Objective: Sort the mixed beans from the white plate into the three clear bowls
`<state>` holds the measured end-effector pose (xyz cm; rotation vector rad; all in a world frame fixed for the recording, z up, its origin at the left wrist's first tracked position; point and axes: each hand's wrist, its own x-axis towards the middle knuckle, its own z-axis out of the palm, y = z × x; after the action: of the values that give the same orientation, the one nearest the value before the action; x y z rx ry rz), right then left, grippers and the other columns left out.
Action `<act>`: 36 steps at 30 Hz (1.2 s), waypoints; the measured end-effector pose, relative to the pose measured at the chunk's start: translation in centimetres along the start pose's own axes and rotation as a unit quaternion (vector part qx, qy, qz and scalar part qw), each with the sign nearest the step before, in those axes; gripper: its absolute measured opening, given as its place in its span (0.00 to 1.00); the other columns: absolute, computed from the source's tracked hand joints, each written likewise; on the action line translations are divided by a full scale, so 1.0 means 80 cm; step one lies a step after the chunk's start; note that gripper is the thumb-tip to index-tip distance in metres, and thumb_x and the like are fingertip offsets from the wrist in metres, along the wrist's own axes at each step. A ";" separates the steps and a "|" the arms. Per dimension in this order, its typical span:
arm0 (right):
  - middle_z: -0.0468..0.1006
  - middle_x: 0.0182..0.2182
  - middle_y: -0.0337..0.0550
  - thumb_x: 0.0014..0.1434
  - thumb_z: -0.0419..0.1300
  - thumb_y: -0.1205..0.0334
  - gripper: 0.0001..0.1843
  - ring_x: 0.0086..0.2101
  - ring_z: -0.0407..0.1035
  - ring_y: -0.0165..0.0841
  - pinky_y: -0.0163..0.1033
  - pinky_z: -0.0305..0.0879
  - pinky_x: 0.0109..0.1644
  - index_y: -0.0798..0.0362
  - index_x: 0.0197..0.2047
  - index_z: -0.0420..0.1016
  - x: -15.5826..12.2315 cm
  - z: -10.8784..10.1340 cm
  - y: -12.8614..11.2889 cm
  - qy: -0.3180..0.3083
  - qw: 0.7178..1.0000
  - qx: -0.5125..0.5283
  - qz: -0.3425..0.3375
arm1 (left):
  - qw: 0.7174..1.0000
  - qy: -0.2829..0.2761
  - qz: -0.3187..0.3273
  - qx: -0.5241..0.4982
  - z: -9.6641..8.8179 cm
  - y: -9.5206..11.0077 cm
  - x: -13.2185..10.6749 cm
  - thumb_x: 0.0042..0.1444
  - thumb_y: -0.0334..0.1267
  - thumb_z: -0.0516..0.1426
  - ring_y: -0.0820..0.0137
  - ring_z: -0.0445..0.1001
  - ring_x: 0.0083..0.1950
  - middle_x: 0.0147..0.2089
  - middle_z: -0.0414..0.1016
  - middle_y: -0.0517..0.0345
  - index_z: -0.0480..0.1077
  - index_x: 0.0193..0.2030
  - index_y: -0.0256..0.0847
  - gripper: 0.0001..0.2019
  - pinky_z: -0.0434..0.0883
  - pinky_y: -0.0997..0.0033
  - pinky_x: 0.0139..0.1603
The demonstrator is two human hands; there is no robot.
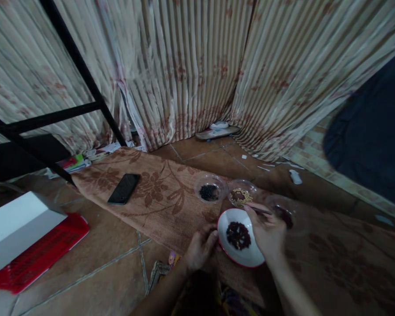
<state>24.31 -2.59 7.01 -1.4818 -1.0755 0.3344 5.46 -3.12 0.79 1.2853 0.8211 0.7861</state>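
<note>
A white bowl with a red rim (228,219) sits on a brown patterned mat (158,197) and holds a heap of dark red beans (238,235). My left hand (200,246) has its fingers curled against the bowl's left edge. My right hand (266,230) hovers at the bowl's right rim, its fingers pinched around a thin stick-like tool (261,211). Behind the bowl stand clear plastic cups: one with black beans (209,192), one with pale yellowish grains (240,196), one with dark red beans (284,216) partly hidden by my right hand.
A black phone (124,188) lies on the mat to the left. A white and red box (26,237) rests on the tiled floor at far left. Striped curtains (191,70) hang behind, with a black metal frame (69,57) on the left. Dark cloth (375,131) hangs on the right.
</note>
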 end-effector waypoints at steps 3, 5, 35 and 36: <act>0.83 0.36 0.46 0.53 0.66 0.50 0.14 0.36 0.76 0.37 0.42 0.72 0.42 0.52 0.36 0.81 -0.017 -0.031 0.006 0.025 0.999 -0.014 0.042 | 1.000 -0.004 0.001 0.007 -0.001 0.000 0.001 0.65 0.51 0.51 0.72 0.72 0.31 0.31 0.74 0.58 0.70 0.54 0.35 0.22 0.70 0.73 0.35; 0.83 0.36 0.46 0.52 0.66 0.49 0.15 0.36 0.77 0.37 0.41 0.73 0.42 0.51 0.36 0.81 -0.029 -0.048 0.010 0.021 0.996 -0.026 0.077 | 1.000 -0.003 0.001 0.006 -0.002 -0.001 0.002 0.65 0.51 0.51 0.72 0.73 0.31 0.31 0.74 0.58 0.69 0.54 0.36 0.21 0.70 0.73 0.35; 0.82 0.38 0.43 0.58 0.61 0.48 0.14 0.39 0.76 0.38 0.44 0.69 0.47 0.48 0.37 0.81 -0.069 -0.063 0.049 -0.079 0.990 -0.112 0.022 | 1.000 0.000 0.001 0.021 -0.001 -0.001 0.002 0.65 0.51 0.51 0.71 0.72 0.31 0.30 0.73 0.58 0.70 0.53 0.35 0.21 0.70 0.73 0.34; 0.82 0.38 0.43 0.58 0.61 0.48 0.14 0.39 0.76 0.38 0.44 0.69 0.47 0.48 0.37 0.81 -0.070 -0.063 0.049 -0.076 0.990 -0.115 0.028 | 1.000 -0.001 -0.001 0.018 -0.001 -0.002 0.002 0.65 0.51 0.51 0.71 0.72 0.31 0.31 0.73 0.58 0.70 0.54 0.35 0.21 0.70 0.73 0.34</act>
<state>26.74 -9.50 2.64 -1.7151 -1.2279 0.3783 5.47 -2.92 0.62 1.3166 0.8381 0.7701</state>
